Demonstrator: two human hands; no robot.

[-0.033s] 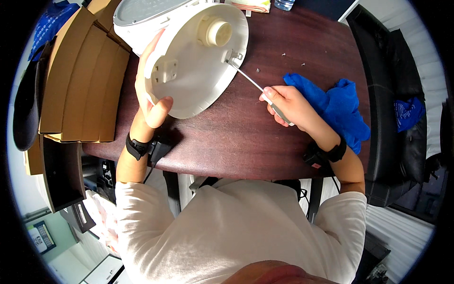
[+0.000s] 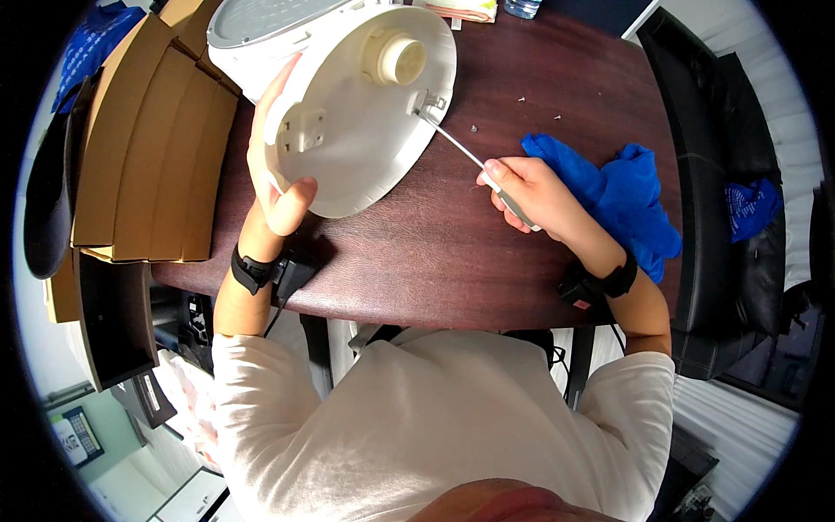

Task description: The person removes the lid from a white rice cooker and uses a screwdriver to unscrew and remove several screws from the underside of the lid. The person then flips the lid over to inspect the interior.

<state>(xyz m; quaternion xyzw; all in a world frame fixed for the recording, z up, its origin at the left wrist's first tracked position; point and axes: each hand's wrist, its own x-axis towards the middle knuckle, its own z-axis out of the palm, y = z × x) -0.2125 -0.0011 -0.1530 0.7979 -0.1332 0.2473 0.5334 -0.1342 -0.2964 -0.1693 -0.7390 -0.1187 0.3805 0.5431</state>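
"What is seen closest?"

"A white shirt [image 2: 417,418] is seen at the bottom. A black strap [image 2: 248,271] is worn on the left wrist, and one is worn on the right wrist too."

"And the right hand?"

"A screwdriver [image 2: 461,146] is gripped by the right hand [image 2: 544,193], its handle pinched between the thumb and curled fingers."

"How is the left hand placed?"

"The edge of a white shell [image 2: 357,143] is clasped by the left hand [image 2: 277,202]: the thumb is laid near the lower rim, and the fingers are stretched along the outer side."

"Where is the shell, then?"

"It is held tilted over the left part of a dark table [image 2: 417,261], its hollow side turned into view. Whether the table is touched by it cannot be told. The screwdriver's tip is set at a small bracket [image 2: 435,103] inside; whether a screw is engaged cannot be told."

"What is found around it?"

"A blue cloth [image 2: 613,191] is crumpled just beyond the right forearm. Cardboard [image 2: 156,157] is stood at the left. Small loose pieces [image 2: 522,99] are scattered right of the shell."

"And farthest?"

"A white appliance [image 2: 274,56] with a grey top is partly hidden behind the shell."
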